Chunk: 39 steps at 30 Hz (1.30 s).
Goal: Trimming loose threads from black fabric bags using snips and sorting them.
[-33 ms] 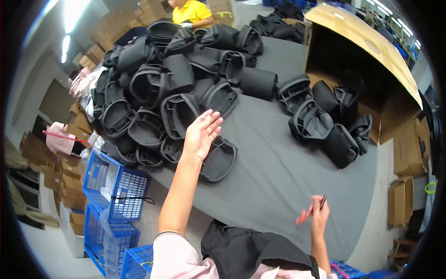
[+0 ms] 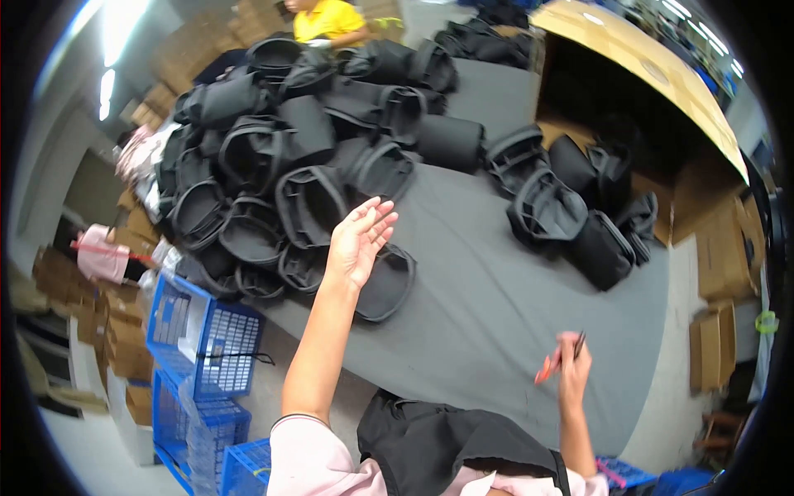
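Note:
My left hand is stretched out over the grey table, fingers spread and holding nothing. It hovers above a black fabric bag at the near edge of a large pile of black bags. My right hand is raised near the table's front edge and grips a small red-handled cutter. Another black bag lies bunched against my chest at the lower edge.
A smaller group of black bags sits at the right beside a big open cardboard box. Blue plastic crates stand left of the table. A person in a yellow shirt works at the far side. Cardboard cartons stand on the floor at right.

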{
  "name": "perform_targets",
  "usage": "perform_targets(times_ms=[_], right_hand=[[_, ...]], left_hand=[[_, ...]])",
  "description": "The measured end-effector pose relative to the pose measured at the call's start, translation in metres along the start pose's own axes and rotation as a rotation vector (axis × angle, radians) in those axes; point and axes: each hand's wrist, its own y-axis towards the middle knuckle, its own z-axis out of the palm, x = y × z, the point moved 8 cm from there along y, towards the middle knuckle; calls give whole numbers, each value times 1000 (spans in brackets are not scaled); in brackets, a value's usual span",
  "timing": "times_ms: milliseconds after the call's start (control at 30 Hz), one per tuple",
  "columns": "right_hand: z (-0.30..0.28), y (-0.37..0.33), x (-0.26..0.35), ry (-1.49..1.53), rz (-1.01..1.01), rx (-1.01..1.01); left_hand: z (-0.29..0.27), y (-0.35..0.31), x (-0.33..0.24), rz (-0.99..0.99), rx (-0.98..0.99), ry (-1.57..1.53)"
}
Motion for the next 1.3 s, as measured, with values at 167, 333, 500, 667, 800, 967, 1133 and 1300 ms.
perform_targets(times_ms=[167,333,500,667,800,967,1133,1300], right_hand=[[-5,92,35,-197,-160,-54],[-2,162,52,-258,-215,-54],[5,219,6,-466,-142,-59],[8,237,-23,-502,-117,-275],[25,210,-23,-459,-123,-232],[8,122,-82,-90,91,-109],[48,63,-106,154,407,147],[93,26,-120,278,516,248]], left_hand=[[56,-6,47,-9,224,533],[133,21,123,105,630,1003],[209,46,163,795,644,1628],[227,51,208,1014,722,1958],[205,42,204,1052,665,2004],[134,-48,183,1210,948,1843],[74,-104,160,975,1218,1967],[58,-118,152,541,1076,2028]])
